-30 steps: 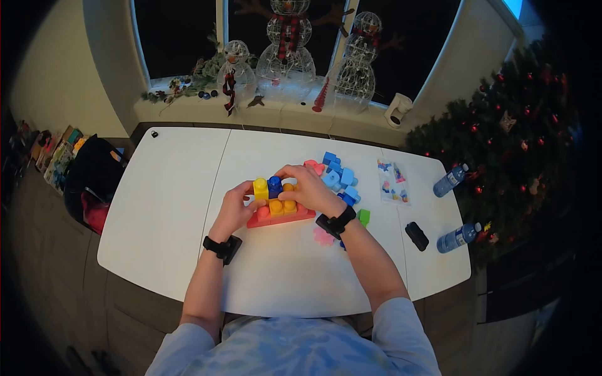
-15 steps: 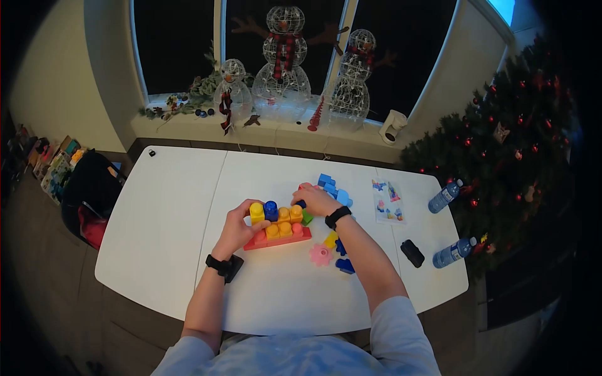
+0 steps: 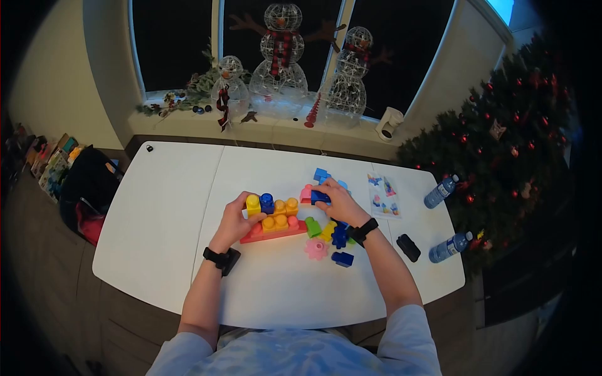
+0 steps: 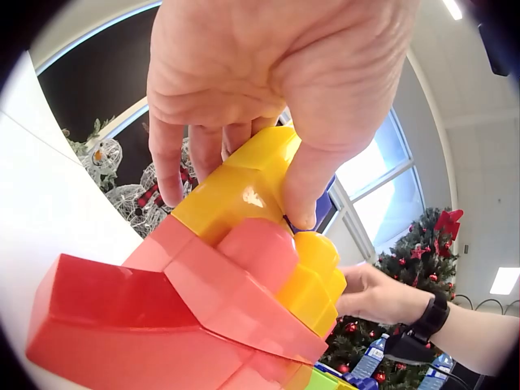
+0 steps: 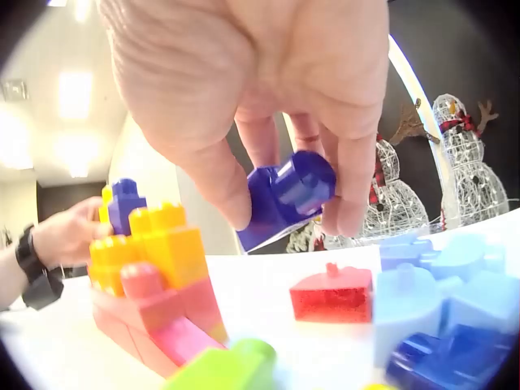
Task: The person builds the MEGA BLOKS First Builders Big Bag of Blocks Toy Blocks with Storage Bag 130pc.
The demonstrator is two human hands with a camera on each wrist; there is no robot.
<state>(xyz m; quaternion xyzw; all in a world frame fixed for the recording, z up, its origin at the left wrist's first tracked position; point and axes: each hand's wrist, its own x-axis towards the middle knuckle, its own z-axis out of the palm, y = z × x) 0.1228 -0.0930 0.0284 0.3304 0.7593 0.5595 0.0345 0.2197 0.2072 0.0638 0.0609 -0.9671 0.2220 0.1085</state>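
My left hand (image 3: 233, 224) grips the left end of a block build, its thumb and fingers around a yellow block (image 4: 244, 191). The build has a red-pink base (image 3: 273, 234), orange blocks (image 3: 281, 222) and a dark blue block (image 3: 267, 203) beside the yellow one. Right of it, my right hand (image 3: 343, 205) pinches a dark blue block (image 5: 288, 199) between thumb and fingers, held above the table. Close under that hand lies a red block (image 5: 331, 294). A green block (image 3: 312, 227) lies by the build's right end.
Light blue blocks (image 5: 443, 288) lie beyond my right hand. Nearer me are a pink gear (image 3: 316, 249), a dark blue gear (image 3: 339, 236) and a dark blue block (image 3: 342, 259). A picture bag (image 3: 384, 195), black case (image 3: 408, 247) and two bottles (image 3: 441, 191) stand or lie right.
My right hand has left the build, reached among the loose blocks and now holds a dark blue block farther right. My left hand has stayed on the build. The head view has shifted.
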